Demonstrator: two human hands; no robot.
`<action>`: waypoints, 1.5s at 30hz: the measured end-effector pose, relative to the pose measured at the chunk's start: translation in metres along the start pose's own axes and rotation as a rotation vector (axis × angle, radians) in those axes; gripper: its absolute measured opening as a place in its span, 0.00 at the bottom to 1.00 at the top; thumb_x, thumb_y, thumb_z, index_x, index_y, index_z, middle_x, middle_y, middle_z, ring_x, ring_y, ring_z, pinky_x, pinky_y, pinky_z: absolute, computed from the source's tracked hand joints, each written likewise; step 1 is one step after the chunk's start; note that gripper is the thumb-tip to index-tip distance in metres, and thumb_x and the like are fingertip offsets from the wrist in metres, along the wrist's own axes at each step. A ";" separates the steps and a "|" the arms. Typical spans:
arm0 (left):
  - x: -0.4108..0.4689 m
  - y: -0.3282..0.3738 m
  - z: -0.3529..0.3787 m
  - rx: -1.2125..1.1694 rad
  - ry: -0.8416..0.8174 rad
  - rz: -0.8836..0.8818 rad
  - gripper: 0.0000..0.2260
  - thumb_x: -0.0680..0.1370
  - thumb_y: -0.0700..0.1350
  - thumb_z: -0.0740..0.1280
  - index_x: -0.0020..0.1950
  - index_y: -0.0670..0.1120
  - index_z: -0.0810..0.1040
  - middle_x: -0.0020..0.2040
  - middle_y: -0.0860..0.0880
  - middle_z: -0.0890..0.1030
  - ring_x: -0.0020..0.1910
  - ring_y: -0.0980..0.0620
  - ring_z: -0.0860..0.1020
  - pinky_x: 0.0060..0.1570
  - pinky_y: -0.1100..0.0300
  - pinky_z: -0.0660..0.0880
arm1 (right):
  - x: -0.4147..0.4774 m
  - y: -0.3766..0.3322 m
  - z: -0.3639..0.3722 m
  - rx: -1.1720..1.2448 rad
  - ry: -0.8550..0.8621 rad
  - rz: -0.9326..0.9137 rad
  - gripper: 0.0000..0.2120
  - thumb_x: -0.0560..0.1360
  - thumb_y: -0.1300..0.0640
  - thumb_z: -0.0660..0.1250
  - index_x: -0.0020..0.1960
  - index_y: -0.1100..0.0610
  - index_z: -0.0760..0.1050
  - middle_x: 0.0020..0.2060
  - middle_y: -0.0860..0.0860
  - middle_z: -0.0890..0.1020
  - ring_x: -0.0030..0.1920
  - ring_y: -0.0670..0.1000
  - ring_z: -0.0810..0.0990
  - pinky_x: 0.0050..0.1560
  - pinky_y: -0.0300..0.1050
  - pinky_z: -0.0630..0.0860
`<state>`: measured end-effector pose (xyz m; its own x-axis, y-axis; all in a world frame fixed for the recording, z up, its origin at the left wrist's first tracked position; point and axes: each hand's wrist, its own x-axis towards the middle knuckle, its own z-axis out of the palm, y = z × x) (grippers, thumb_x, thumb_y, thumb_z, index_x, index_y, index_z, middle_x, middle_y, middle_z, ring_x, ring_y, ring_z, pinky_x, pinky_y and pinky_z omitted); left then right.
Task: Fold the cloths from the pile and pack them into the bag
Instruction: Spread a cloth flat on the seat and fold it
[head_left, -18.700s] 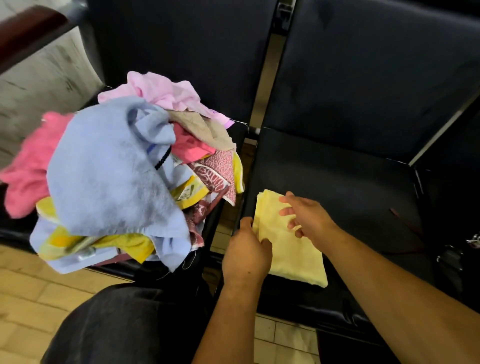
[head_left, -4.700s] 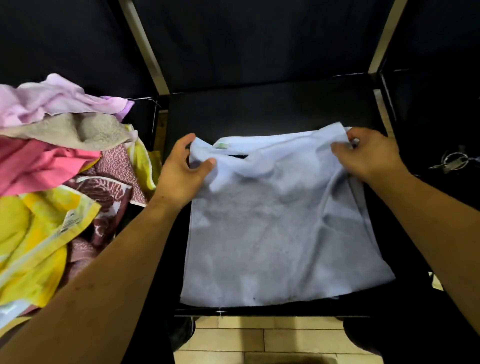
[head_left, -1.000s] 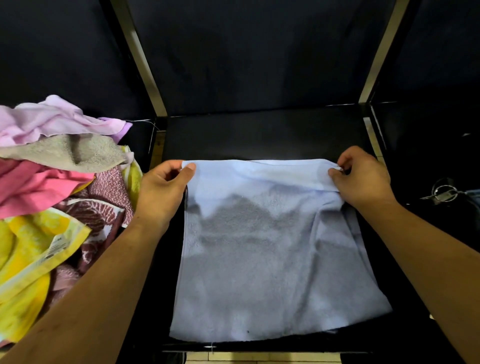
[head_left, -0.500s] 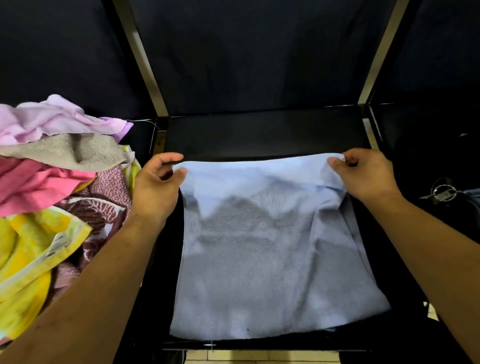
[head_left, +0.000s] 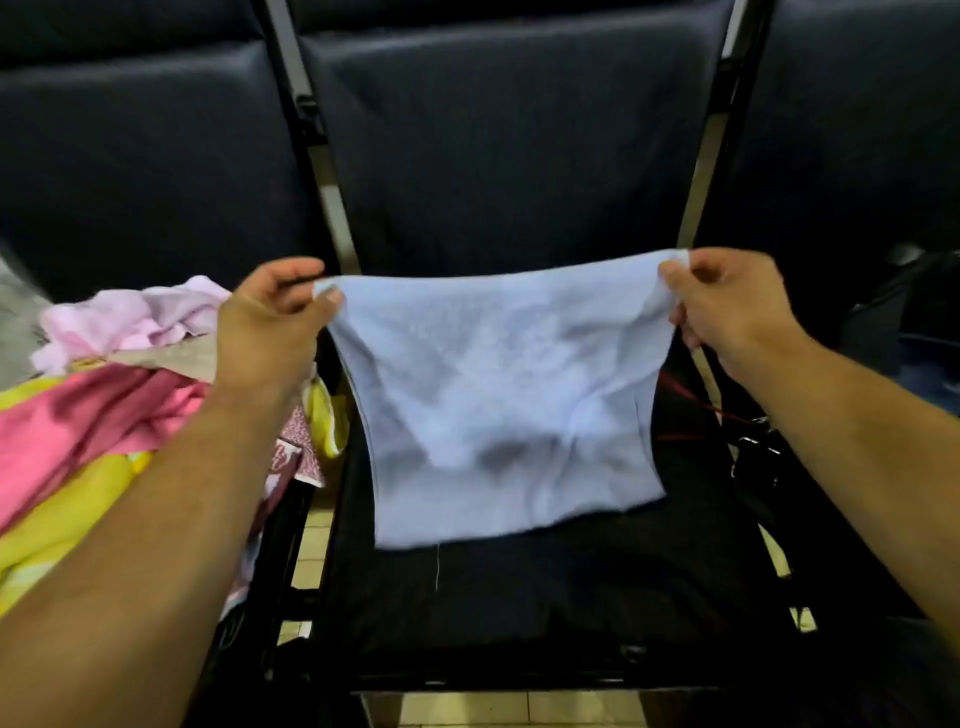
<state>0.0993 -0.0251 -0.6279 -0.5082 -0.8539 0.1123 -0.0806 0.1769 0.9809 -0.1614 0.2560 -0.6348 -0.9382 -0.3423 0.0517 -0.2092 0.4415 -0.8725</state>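
Observation:
A light blue cloth (head_left: 498, 395) hangs in the air over the black middle seat (head_left: 519, 597), stretched between both hands. My left hand (head_left: 270, 322) pinches its top left corner and my right hand (head_left: 727, 301) pinches its top right corner. The cloth's lower edge trails just above the seat. The pile of cloths (head_left: 104, 395), pink, yellow, beige and patterned, lies on the seat to the left, partly behind my left forearm. A dark bag (head_left: 914, 322) sits on the seat at the far right, mostly cut off.
Dark padded seat backs (head_left: 509, 145) rise behind the row, with metal frame bars (head_left: 332, 208) between the seats. A red strap and a black buckle (head_left: 753, 452) lie by the right frame. Tiled floor (head_left: 467, 712) shows below the seat's front edge.
Both hands have lifted the blue cloth off the seat by its top corners. It lay flat on the seat before and now hangs in the air. The view has tilted upward.

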 end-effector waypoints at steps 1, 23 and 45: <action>0.005 0.030 -0.008 -0.010 0.015 0.075 0.11 0.77 0.38 0.75 0.54 0.52 0.81 0.41 0.55 0.86 0.40 0.58 0.81 0.44 0.58 0.79 | 0.003 -0.030 -0.013 0.065 0.032 -0.055 0.11 0.82 0.52 0.67 0.46 0.58 0.82 0.30 0.56 0.79 0.20 0.47 0.71 0.26 0.42 0.71; -0.183 -0.013 -0.089 0.381 -0.378 -0.225 0.13 0.72 0.30 0.76 0.47 0.47 0.84 0.40 0.52 0.87 0.43 0.53 0.83 0.43 0.69 0.76 | -0.201 0.070 -0.056 -0.177 -0.304 0.181 0.05 0.79 0.57 0.69 0.47 0.52 0.83 0.33 0.53 0.85 0.34 0.53 0.85 0.30 0.51 0.83; -0.086 -0.086 -0.020 0.544 -0.166 -0.306 0.09 0.76 0.38 0.75 0.54 0.47 0.83 0.50 0.48 0.83 0.51 0.48 0.81 0.53 0.60 0.74 | -0.105 0.107 0.017 -0.445 -0.215 0.170 0.07 0.79 0.52 0.69 0.45 0.53 0.81 0.40 0.52 0.84 0.42 0.53 0.79 0.46 0.43 0.72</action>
<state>0.1673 0.0230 -0.7191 -0.5160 -0.8256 -0.2283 -0.6437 0.1979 0.7393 -0.0809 0.3250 -0.7419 -0.9008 -0.3774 -0.2146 -0.1998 0.7992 -0.5670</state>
